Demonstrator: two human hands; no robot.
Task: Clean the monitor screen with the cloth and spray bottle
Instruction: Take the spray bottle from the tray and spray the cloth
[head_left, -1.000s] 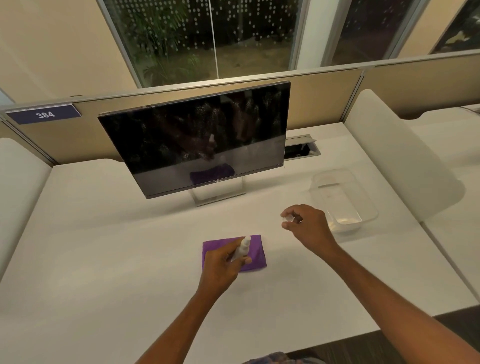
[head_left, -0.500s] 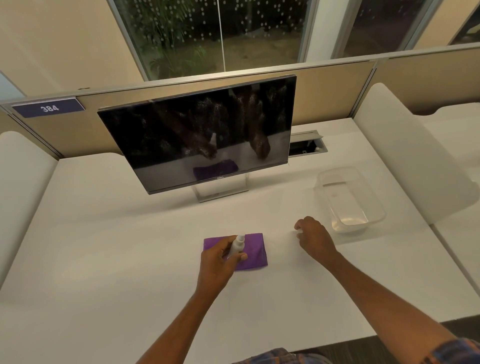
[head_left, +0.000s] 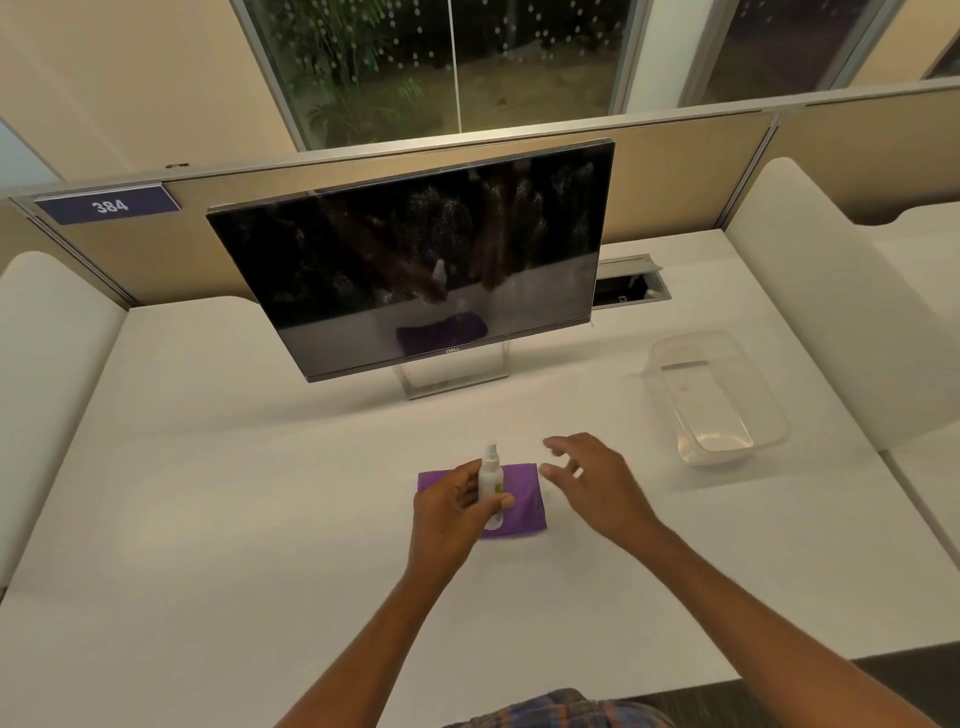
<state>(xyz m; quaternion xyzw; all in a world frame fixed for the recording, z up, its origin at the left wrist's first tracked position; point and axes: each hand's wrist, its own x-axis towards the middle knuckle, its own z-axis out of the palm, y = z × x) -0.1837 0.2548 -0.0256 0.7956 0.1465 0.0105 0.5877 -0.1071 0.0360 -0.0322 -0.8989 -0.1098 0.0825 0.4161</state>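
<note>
Left hand (head_left: 449, 512) grips the bottle (head_left: 491, 480) over the cloth (head_left: 524, 501); right hand (head_left: 597, 480) hovers released. Overspray could soak the desk (head_left: 234, 519).

My spray bottle (head_left: 490, 475) is white with a yellow-green label. The cloth (head_left: 527, 501) is purple. The monitor (head_left: 405, 260) has a black screen with pale speckles on it, and a silver stand. The surface (head_left: 234, 493) is white and the container (head_left: 717, 415) is clear. The sign (head_left: 109, 205) is dark blue with white digits 384. My shirt (head_left: 561, 709) has blue checks.
</note>
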